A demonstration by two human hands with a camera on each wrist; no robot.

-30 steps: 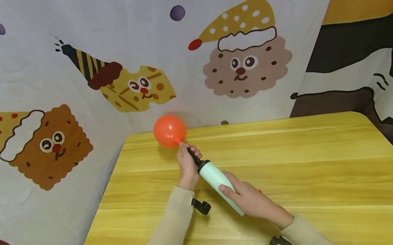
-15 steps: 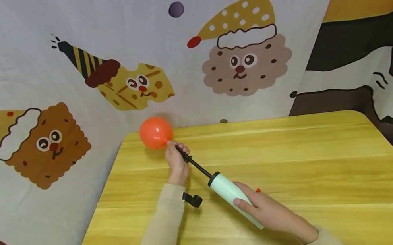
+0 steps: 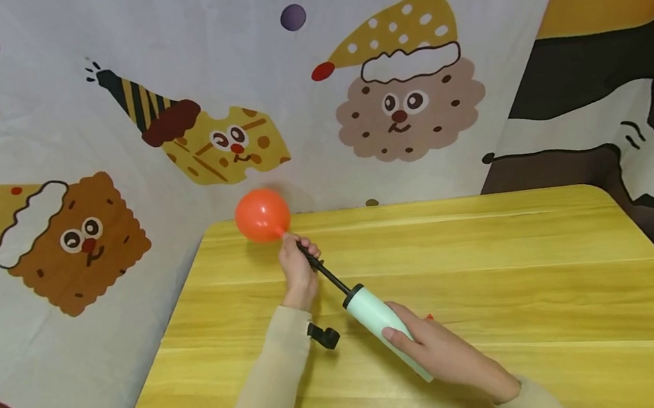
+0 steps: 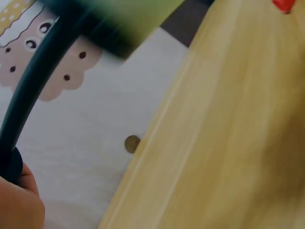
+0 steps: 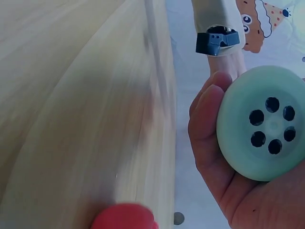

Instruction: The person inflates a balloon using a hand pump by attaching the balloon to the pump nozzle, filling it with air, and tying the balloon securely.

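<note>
In the head view an inflated orange-red balloon [image 3: 262, 215] sits at the front tip of a balloon pump [image 3: 373, 315], above the table's far left corner. My left hand [image 3: 297, 265] grips the pump's black end, its thumb by the balloon's neck. A stretch of thin black rod shows between that hand and the mint-green barrel. Lower right, my right hand [image 3: 447, 351] holds the barrel with fingers wrapped around it. The right wrist view shows the barrel's round end [image 5: 271, 124] with several holes. In the left wrist view the barrel is blurred.
A small red object [image 3: 430, 317] lies on the wooden table [image 3: 517, 244] beyond my right hand; its kind is unclear. A cloth wall [image 3: 316, 99] printed with cartoon biscuits and cheese hangs behind the table's far edge. Black mounts [image 3: 324, 336] sit on the wrists.
A second ago the barrel stood close to my left hand. My right hand has drawn it back toward the lower right, exposing the rod. The balloon and left hand have shifted left.
</note>
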